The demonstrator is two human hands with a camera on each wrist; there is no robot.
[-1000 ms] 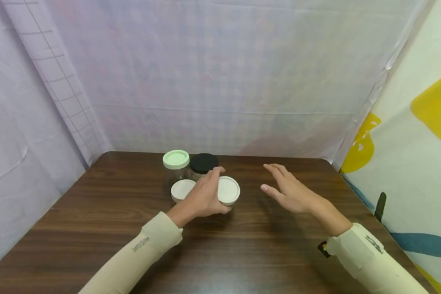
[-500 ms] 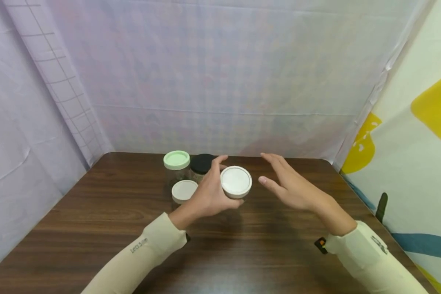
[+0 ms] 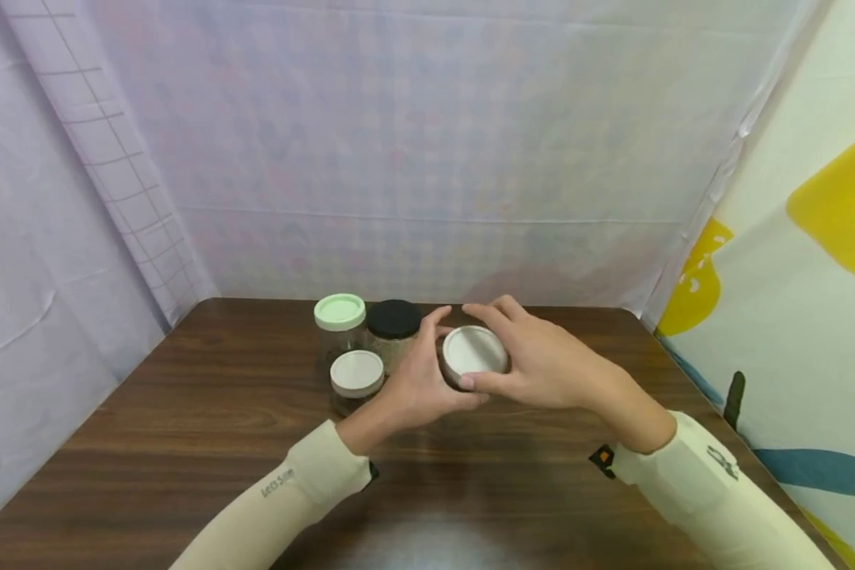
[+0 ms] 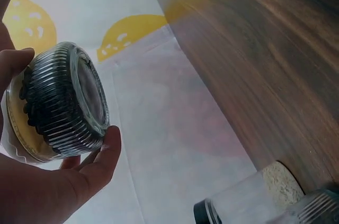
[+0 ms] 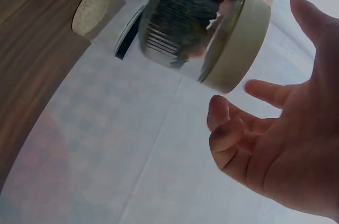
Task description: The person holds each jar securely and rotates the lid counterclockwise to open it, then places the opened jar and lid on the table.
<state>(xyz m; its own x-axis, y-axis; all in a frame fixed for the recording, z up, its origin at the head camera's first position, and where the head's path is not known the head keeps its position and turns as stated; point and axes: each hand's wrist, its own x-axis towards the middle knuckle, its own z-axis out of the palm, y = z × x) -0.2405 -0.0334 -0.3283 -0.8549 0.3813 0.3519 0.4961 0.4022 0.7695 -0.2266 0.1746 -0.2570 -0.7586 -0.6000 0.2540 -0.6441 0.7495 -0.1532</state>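
Note:
My left hand [image 3: 419,381] grips a short ribbed glass jar [image 4: 63,99] around its side, held up over the table and tilted. Dark contents show through the glass. A white lid [image 3: 474,351] covers its top and faces the head camera. My right hand [image 3: 552,360] is at the lid, thumb and fingers spread around it. In the head view its thumb overlaps the near rim. The right wrist view shows a small gap between these bent fingers [image 5: 218,113] and the lid's edge.
Left of my hands, several jars stand close together on the brown wooden table [image 3: 185,443]: one with a light green lid [image 3: 340,311], one with a black lid [image 3: 394,318] and pale grainy contents, and one with a white lid [image 3: 357,372]. A white curtain [image 3: 413,158] hangs behind the table.
My left hand has lifted the white-lidded jar away from the others and carried it right. My right hand has moved left to the lid, its fingers now around it.

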